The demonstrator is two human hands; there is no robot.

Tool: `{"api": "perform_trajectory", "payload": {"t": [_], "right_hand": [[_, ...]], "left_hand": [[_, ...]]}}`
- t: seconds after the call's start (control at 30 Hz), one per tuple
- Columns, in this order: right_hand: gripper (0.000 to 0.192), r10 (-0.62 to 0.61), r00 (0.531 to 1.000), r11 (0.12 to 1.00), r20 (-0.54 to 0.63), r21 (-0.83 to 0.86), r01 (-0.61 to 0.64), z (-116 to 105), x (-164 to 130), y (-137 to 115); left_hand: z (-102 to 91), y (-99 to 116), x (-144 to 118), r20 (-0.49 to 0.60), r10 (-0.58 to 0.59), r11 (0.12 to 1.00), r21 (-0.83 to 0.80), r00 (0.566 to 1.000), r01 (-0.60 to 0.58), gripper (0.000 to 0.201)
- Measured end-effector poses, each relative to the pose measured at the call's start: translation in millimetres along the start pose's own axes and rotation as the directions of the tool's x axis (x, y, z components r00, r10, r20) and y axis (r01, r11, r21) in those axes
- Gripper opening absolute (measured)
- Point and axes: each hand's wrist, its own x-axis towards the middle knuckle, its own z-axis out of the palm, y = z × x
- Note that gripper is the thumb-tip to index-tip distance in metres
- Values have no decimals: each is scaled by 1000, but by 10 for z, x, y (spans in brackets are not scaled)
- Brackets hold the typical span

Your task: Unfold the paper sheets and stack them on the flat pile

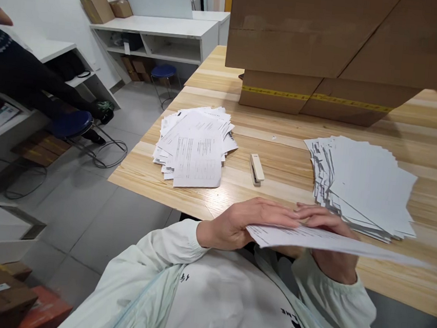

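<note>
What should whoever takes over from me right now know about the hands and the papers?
Left hand and right hand: both grip a thin set of printed sheets at the table's near edge.
Stapler: lies untouched mid-table.
Left pile: printed side up. Right pile: blank side up, fanned.
Cardboard boxes stand behind.
Done: cannot tell which pile is finished.
Left: the held set looks not yet stapled.

On the table (pixel 289 155), a stapler (pixel 256 168) lies between two paper stacks (pixel 195 146), boxes (pixel 330 51) behind.
</note>
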Motion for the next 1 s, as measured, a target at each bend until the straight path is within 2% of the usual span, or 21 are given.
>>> {"api": "perform_trajectory", "payload": {"t": [0.1, 0.2, 0.33, 0.5, 0.6, 0.67, 0.8, 1.0], "right_hand": [[14, 81, 996, 997, -38, 9, -81, 36, -82, 42], [20, 104, 992, 993, -75, 56, -100, 112, -91, 55], [27, 76, 992, 994, -98, 84, -68, 159, -27, 9], [14, 37, 994, 999, -104, -6, -38, 169, -3, -30], [10, 32, 994, 998, -107, -51, -37, 165, -13, -16], [9, 53, 988, 993, -142, -97, -67, 161, -30, 24], [19, 117, 950, 957, -288, -224, -186, 159, -85, 138], [26, 121, 940, 955, -319, -222, -198, 144, -71, 140]], "left_hand": [[52, -206, -68, -100, -18, 994, 109, 995, 29, 44], [80, -306, -129, -169, -52, 993, 96, 984, 69, 42], [83, -281, -105, -212, -65, 996, 52, 975, 78, 39], [70, -217, -57, -244, -102, 995, -17, 964, 100, 31], [48, -209, -48, -250, -112, 993, 6, 962, 117, 30], [35, -240, -57, -290, -159, 985, 11, 944, 170, 29], [42, -348, -98, -371, -327, 938, -13, 869, 347, 31], [60, -365, -109, -395, -349, 930, -35, 850, 366, 35]]}}
